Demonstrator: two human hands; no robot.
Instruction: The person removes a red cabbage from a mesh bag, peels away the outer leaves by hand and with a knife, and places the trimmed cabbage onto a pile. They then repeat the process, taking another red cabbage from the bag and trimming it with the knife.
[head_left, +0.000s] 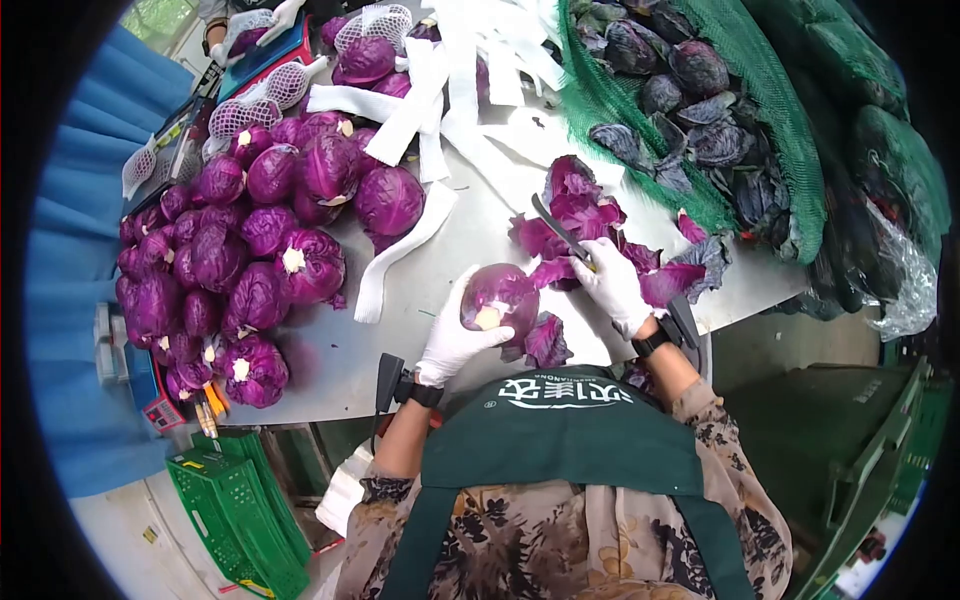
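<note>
My left hand [462,325], in a white glove, wraps around a trimmed red cabbage [508,288] whose pale cut stem faces me. To its right, my gloved right hand [610,285] grips a knife [560,226], its dark blade pointing up and left. A loose purple leaf [552,271] lies between the cabbage and my right fingers. More peeled cabbage leaves [580,205] are heaped beyond the blade, and another leaf [547,342] rests below the cabbage.
Many red cabbages [245,250] are piled at left on the metal table [400,345]. White foam net sleeves [405,225] lie behind. At right, a green mesh sack [800,170] holds untrimmed cabbages. Another person's gloved hands [280,22] work at the far left. Green crates [235,510] stand below.
</note>
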